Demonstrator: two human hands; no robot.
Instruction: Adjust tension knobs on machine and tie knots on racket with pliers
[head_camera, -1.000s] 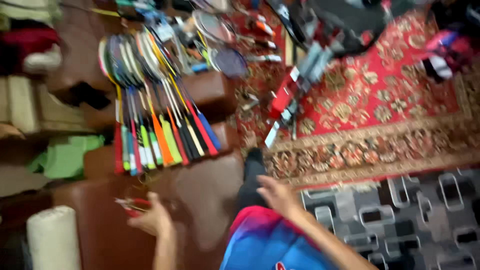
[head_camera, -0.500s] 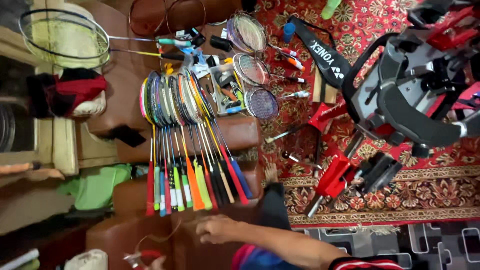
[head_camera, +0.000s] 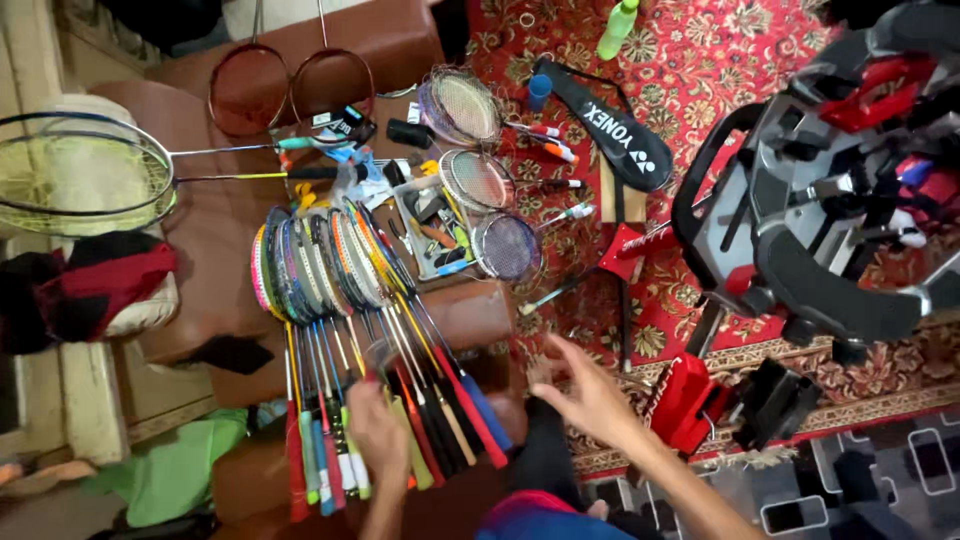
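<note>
1. Badminton rackets (head_camera: 340, 300) lie fanned in a thick stack on a brown leather sofa (head_camera: 220, 230), heads overlapping toward the back, coloured handles spreading toward the person.
2. Left hand (head_camera: 378, 432) rests on the handles near the middle of the fan, fingers curled down among the grips; whether it is closed on one grip I cannot tell, as the hand is blurred.
3. Right hand (head_camera: 590, 395) hovers just right of the fan, above the edge of the red patterned carpet (head_camera: 720, 70), fingers spread apart and holding nothing.
4. Beyond the stack sits a small tray (head_camera: 432, 232) of tools and grip rolls, with three more racket heads beside it: one (head_camera: 465, 105) at the top, one (head_camera: 478, 180) in the middle and one (head_camera: 506, 246) lowest.
5. Two red-framed rackets (head_camera: 290, 88) lie farther back on the sofa, and a yellow-strung racket (head_camera: 80, 180) stretches across a cushion at the left.
6. A black racket cover (head_camera: 610, 125) lies on the carpet, with a green bottle (head_camera: 617, 28) near the top edge.
7. A grey and red stringing machine (head_camera: 830, 210) fills the right side, and a red clamp part (head_camera: 685, 400) sits just beside the right hand.
8. Green cloth (head_camera: 170, 470) lies at the lower left.
</note>
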